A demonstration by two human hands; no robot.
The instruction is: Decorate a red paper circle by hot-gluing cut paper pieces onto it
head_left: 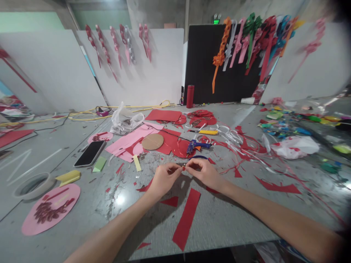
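Pinching a small red piece (183, 168) between fingertips of left hand (165, 177) and right hand (207, 174), above the desk (225, 223), inward from its front edge's middle. Apparently at a fine-handling step, calling next for steady pressure.

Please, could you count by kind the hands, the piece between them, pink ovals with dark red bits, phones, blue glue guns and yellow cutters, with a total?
Left hand and right hand: 2
Small red piece between them: 1
Near pink oval and far pink oval: 2
Phone: 1
Blue glue gun: 1
Yellow cutter: 1
Total: 8
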